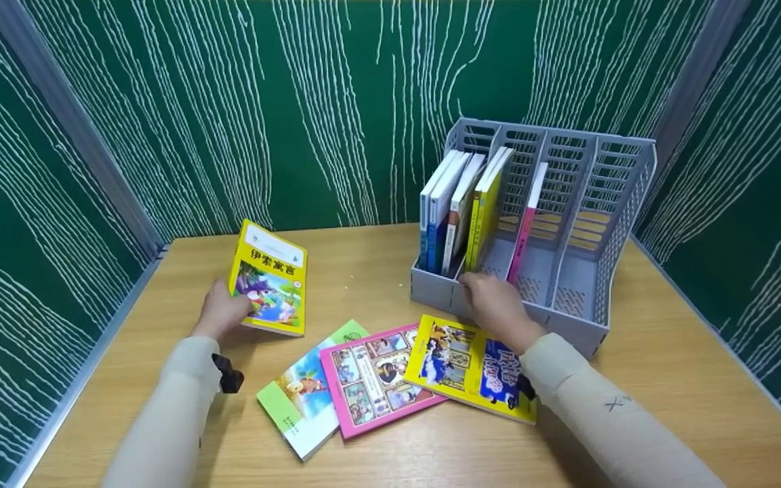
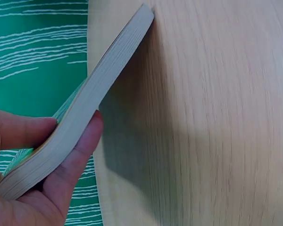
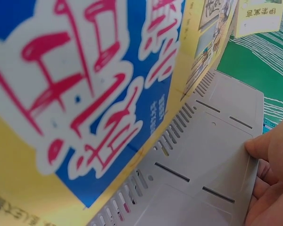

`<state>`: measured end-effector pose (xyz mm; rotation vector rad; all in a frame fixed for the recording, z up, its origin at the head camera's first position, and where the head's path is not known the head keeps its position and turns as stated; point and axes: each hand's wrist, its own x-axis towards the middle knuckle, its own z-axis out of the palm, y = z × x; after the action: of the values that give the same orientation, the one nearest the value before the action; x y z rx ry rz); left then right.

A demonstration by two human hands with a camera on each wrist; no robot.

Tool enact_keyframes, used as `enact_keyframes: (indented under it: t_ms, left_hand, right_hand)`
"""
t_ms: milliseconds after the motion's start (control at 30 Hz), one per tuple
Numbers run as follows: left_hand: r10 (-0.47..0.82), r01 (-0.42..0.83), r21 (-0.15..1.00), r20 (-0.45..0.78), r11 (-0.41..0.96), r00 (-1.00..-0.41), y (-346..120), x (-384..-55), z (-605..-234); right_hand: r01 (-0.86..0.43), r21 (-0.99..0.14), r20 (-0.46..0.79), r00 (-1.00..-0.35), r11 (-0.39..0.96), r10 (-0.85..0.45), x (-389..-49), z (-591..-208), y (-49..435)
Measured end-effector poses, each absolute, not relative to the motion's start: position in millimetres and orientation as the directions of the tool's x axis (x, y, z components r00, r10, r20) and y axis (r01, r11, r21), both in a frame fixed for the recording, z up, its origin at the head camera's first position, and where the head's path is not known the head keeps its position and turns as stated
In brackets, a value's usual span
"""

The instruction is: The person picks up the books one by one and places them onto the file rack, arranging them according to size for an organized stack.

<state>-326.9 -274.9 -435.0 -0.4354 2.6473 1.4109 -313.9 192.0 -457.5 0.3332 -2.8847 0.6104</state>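
Observation:
My left hand point(image 1: 223, 310) holds a yellow book point(image 1: 274, 298) upright and a bit tilted, above the left part of the table. In the left wrist view the thumb lies on one cover and fingers on the other, with the page edges point(image 2: 92, 96) between. My right hand point(image 1: 499, 303) grips the front edge of a grey file rack point(image 1: 431, 288), below its yellow-spined books point(image 1: 485, 210). The right wrist view has the thumb point(image 3: 258, 146) against the rack's front wall; the other fingers are partly hidden. A yellow book point(image 1: 472, 362) lies under the right forearm.
On the table's front part, a green book point(image 1: 306, 386) and a pink-edged book point(image 1: 377, 379) overlap. Books in white and blue point(image 1: 439, 210) fill the rack's left compartment; one pink-spined book point(image 1: 525, 230) leans farther right. Green walls point(image 1: 336, 102) with white lines surround the table.

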Motion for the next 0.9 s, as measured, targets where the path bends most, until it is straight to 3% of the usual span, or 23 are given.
enact_keyframes:
  t_ms: [367,900]
  left_hand:
    - [-0.210,-0.237,0.836,-0.149,0.495,-0.966,-258.7,-319.7,-420.1]
    - [-0.177,-0.073,0.892,0.008,0.446,-0.984,-218.8,-314.6,-409.6]
  right_hand:
    - [-0.185,-0.482,0.107,-0.983,0.856,-0.152,-313.5,-449.2,193.5]
    - [-0.215,-0.531,0.167,-0.975,0.820,-0.147,-313.5,-424.8,195.8]
